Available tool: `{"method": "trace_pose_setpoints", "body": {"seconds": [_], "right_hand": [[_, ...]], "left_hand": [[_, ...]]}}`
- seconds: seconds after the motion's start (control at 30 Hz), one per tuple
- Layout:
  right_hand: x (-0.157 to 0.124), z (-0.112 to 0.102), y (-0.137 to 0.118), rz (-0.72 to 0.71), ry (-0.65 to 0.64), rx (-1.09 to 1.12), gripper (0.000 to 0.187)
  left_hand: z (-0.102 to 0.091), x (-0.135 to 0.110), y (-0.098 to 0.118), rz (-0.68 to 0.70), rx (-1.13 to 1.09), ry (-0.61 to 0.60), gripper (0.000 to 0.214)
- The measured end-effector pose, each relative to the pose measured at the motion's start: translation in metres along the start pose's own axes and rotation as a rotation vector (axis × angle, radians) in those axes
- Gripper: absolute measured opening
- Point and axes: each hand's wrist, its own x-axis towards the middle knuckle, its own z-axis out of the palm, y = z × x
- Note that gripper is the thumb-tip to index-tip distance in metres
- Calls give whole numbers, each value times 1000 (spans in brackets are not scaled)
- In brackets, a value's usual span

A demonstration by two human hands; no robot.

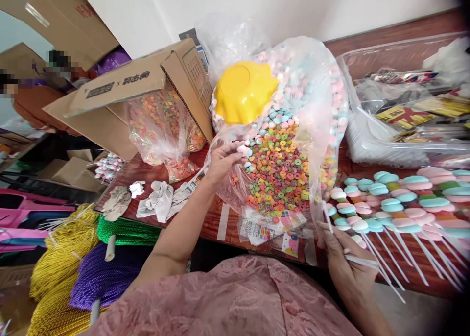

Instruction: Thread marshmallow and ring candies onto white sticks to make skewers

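My left hand [222, 160] reaches into a large clear plastic bag [316, 96] and pinches a pale pink candy piece at the bag's left edge. The bag holds colourful ring candies [279, 174], pastel pink and blue candies and an upturned yellow bowl [244, 91]. My right hand [347, 265] is closed on a thin white stick near the table's front edge. To its right lie rows of finished candy skewers [396, 208] in pink, blue and white on white sticks.
A cardboard box [147, 81] with another bag of ring candies [161, 125] stands at left. Crumpled gloves [157, 201] lie on the wooden table [213, 218]. A clear plastic bin [404, 101] of packets sits at right. Yellow, green and purple cord bundles [91, 262] lie lower left.
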Motion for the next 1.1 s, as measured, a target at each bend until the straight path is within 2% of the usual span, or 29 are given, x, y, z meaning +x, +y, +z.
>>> {"method": "trace_pose_setpoints", "body": {"seconds": [0.1,0.23,0.4,0.6,0.8,0.93,1.1], "right_hand": [[4,7,-27,-202,-182,-163,29],[14,29,-53,-341,-357,-227,34],[14,43,-56,-404,-406,-325,39],[9,43,-51,-383,-411,-394,42],[6,41,-46,-372,-408,-464,44],[4,45,-50,-337,-416,-410,42],[-3,55,-61,-230,-448,-166,31]], "left_hand": [[8,-52,14,-212,-386,-31,35],[16,-95,10,-335,-547,-9,35],[18,-109,1,-363,-625,90,38],[24,-115,-1,-333,-659,86,39],[34,-120,-11,-214,-572,143,40],[35,-126,-13,29,-310,229,27],[33,-128,-6,340,19,248,16]]}}
